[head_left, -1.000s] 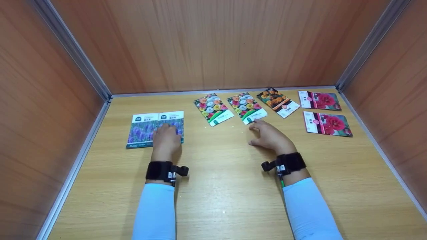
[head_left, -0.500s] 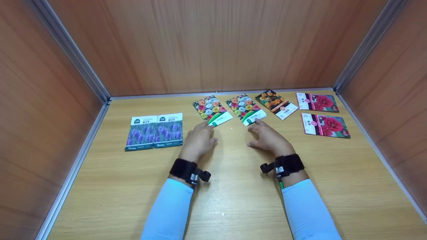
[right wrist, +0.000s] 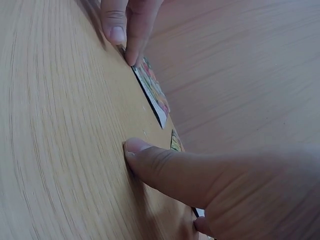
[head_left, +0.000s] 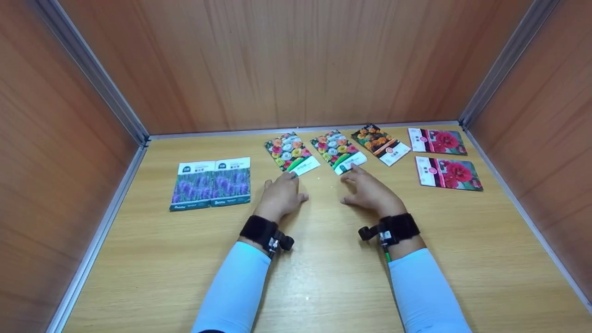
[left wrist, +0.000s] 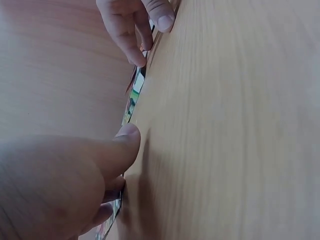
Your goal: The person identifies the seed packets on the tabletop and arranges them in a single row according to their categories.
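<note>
Two seed packets printed with multicoloured round flowers lie flat and tilted near the back, the left packet (head_left: 289, 150) and the right packet (head_left: 336, 148). At the left packet's near edge, my left hand (head_left: 281, 195) rests its fingertips, thumb spread off to the right. My right hand (head_left: 372, 192) touches the white near end of the right packet with its index finger, its thumb apart from it. The right wrist view has the fingers of the left hand (right wrist: 129, 25) at the edge of the left packet (right wrist: 154, 92). Neither hand grips anything.
Two purple-flower packets (head_left: 192, 185) lie side by side at the left. An orange-flower packet (head_left: 375, 138) lies tilted right of the multicoloured pair. Two red-flower packets (head_left: 437, 141) lie at the far right. Wood-grain walls (head_left: 296, 64) enclose the table's back and sides.
My left hand has moved right, off the purple-flower packets, to the near edge of the left multicoloured packet. My right hand stays at the right multicoloured packet.
</note>
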A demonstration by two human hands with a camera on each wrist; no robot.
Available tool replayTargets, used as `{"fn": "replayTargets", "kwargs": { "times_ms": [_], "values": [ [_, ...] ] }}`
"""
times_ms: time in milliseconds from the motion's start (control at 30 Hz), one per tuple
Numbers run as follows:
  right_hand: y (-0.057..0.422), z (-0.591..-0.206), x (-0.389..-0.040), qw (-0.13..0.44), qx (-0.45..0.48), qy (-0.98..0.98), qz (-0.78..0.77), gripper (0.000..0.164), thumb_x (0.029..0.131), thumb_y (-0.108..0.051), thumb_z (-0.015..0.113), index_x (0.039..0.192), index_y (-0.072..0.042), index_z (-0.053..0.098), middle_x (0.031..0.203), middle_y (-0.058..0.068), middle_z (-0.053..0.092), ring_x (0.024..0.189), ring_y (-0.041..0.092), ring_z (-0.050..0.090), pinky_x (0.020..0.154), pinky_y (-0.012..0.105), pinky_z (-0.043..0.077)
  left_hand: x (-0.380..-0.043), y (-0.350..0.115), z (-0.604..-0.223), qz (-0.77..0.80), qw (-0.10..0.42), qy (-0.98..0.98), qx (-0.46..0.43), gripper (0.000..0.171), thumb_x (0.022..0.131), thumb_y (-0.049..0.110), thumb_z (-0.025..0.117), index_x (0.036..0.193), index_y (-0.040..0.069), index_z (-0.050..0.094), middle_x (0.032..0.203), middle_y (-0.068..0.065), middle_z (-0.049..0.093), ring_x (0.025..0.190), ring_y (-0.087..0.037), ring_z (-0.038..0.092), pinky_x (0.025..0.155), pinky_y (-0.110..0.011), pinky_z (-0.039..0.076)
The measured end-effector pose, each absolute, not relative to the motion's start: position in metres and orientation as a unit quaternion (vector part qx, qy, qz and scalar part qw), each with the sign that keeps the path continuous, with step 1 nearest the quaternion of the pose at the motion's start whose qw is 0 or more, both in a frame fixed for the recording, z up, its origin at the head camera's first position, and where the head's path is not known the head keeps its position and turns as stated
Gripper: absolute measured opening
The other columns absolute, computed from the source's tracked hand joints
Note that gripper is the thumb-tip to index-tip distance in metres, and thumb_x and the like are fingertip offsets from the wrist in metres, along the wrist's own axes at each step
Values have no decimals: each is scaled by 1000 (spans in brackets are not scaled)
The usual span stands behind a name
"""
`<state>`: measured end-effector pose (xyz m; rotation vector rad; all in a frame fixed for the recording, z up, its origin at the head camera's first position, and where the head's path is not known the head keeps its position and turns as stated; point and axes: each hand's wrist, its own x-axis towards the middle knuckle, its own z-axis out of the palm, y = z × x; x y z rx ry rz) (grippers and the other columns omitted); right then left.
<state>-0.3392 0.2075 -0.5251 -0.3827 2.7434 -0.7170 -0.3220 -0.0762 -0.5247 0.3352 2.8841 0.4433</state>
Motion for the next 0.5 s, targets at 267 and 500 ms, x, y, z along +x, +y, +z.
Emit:
{"fn": "replayTargets", "kwargs": {
  "times_ms": [267,500],
  "values": [
    [207,-524,-339,147,-129,948,-252,72,99,-31,91,162,-11,62,191,19,16,176,47,22,142,64,26,-316,-91,-521,163,66,979,99,43,113,43,71,136,7,78,159,-15,68,150,-36,63,132,-74,34],
    [208,-525,-340,149,-131,946,-258,69,101,-30,90,161,-10,63,190,21,18,176,47,21,143,62,25,-312,-102,-522,131,38,987,85,34,112,35,73,107,4,86,150,-12,73,142,-34,65,132,-73,35]
  ]
}}
